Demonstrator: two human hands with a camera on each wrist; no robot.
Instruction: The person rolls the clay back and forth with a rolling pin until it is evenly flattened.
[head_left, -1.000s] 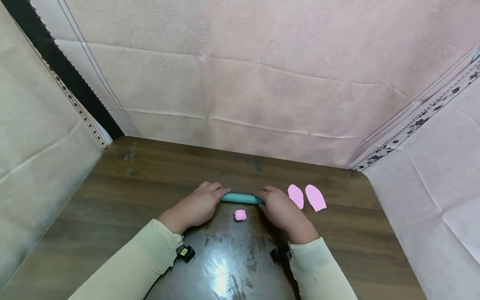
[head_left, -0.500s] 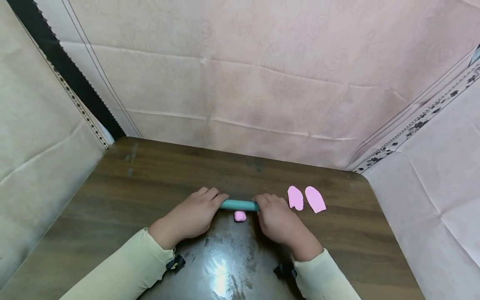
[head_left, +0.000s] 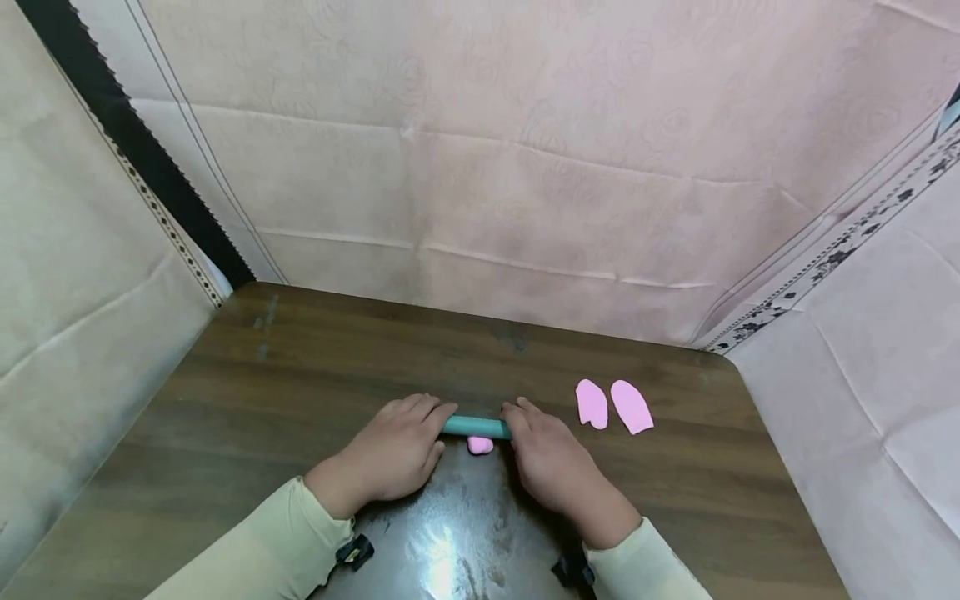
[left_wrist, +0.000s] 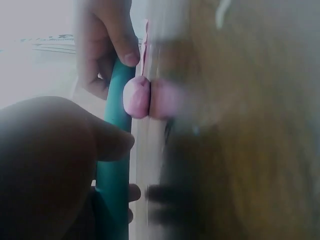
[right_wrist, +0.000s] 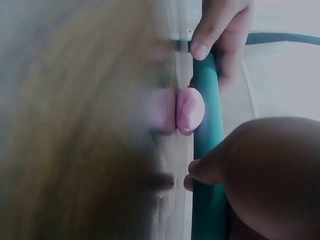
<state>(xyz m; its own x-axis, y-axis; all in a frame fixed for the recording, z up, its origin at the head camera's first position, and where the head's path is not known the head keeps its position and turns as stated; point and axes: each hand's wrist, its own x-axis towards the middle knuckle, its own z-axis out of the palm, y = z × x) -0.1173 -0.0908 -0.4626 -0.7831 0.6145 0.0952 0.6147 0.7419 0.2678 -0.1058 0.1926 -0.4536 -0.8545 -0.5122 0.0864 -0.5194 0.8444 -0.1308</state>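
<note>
A teal rolling pin [head_left: 477,427] lies crosswise between both hands in the head view. My left hand [head_left: 397,450] grips its left end and my right hand [head_left: 551,458] its right end. Just under the pin's near side is a lump of pink clay [head_left: 480,446], partly covered by it. Both wrist views show the clay lump [left_wrist: 136,97] on the table against the rolling pin [right_wrist: 208,115], its shape still rounded. The thumbs lie along the near side of the pin, with fingers round the far side.
Two flat pink clay pieces [head_left: 632,407] with rounded tops lie on the wooden table [head_left: 337,350], beyond the right hand. Light cloth walls [head_left: 487,208] stand at the back and sides. The near tabletop is shiny and smeared.
Both hands have brought the rolling pin toward the body, from beyond the pink clay lump to over its far part. The two flat pink pieces stay in place on the table.
</note>
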